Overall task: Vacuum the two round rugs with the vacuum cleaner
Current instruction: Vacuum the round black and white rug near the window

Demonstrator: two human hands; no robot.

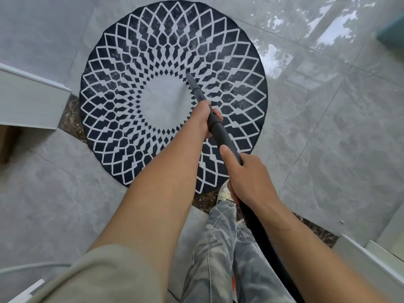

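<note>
One round rug, dark with a pale diamond lattice and a plain pale disc in the middle, fills the upper centre of the frame, lying flat on grey tiled floor. Vacuum wand, black, runs diagonally from lower right up toward frame centre; its narrow tip sits at the upper right edge of the pale disc, on or just above the pile, cannot tell which. Left hand wrapped around the wand partway down, fingers curled over it. Right hand closed around the wand lower down, thumb laid along the tube, where it meets the hose trailing off toward bottom right. Only one rug in view; the second is out of frame, and the vacuum body is not visible either. Pale specks or wear show on the dark patches at the rug's upper part; whether that is dust is unclear. Judgement: task is mid-way at best, working the centre of this rug, with the outer ring and the other rug likely left to do. A shoe stands at the rug's lower edge.
</note>
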